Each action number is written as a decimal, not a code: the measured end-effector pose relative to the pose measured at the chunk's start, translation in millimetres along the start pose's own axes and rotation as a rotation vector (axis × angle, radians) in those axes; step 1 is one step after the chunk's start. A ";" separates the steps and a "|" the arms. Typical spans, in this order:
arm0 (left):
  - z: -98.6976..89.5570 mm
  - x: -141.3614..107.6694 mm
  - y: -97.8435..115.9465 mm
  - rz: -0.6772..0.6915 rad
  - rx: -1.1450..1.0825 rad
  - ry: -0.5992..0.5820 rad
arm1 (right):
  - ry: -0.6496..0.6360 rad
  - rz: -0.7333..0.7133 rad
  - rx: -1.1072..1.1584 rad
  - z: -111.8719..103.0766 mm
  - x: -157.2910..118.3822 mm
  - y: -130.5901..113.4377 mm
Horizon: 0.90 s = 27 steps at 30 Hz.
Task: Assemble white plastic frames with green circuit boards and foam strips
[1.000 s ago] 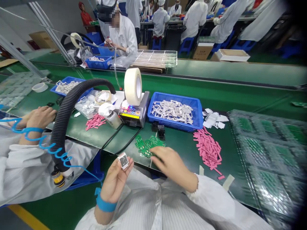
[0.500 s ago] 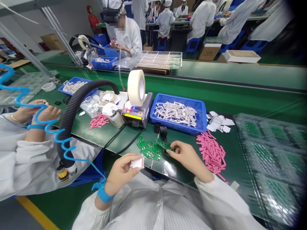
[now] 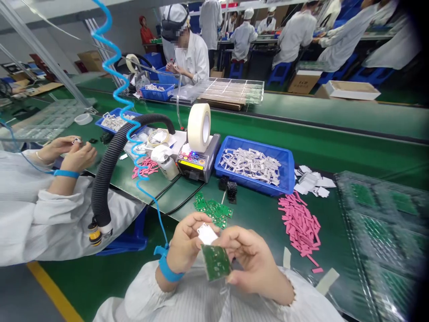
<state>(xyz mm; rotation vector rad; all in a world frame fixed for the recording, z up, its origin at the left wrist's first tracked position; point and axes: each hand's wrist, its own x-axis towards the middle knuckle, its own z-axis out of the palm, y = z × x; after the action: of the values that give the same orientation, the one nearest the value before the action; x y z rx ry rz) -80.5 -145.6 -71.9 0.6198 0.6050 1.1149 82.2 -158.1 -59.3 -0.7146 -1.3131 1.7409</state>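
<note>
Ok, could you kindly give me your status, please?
Left hand holding white piece; right hand holding green circuit board; blue coiled cord at left wrist.

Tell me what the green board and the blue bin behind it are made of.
The green circuit board looks like a rigid fibreglass laminate with a glossy solder mask, going by its sheen and small metallic pads. The blue bin looks like moulded plastic with a fairly matte finish, going by its even colour and formed rim.
</note>
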 end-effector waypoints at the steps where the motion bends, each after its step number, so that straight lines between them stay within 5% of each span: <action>1: 1.4 -0.9 -2.1 -0.017 -0.056 0.012 | -0.021 -0.037 -0.073 0.2 -0.4 -2.1; 7: 4.6 -6.0 0.0 -0.223 -0.110 0.015 | -0.208 -0.439 -0.873 -16.7 12.4 -43.5; 10: 3.1 -8.6 5.0 -0.296 -0.080 -0.059 | -0.349 -0.444 -1.083 -26.4 23.1 -60.6; 27: -11.0 -11.9 10.9 -0.332 0.078 -0.095 | -0.502 -0.488 -1.181 -28.5 43.3 -62.7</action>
<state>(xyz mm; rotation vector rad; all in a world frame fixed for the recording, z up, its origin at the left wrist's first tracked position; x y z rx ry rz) -98.9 -151.7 -70.0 0.6101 0.6449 0.7503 101.0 -99.4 -6.2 -0.4634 -2.6304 0.6260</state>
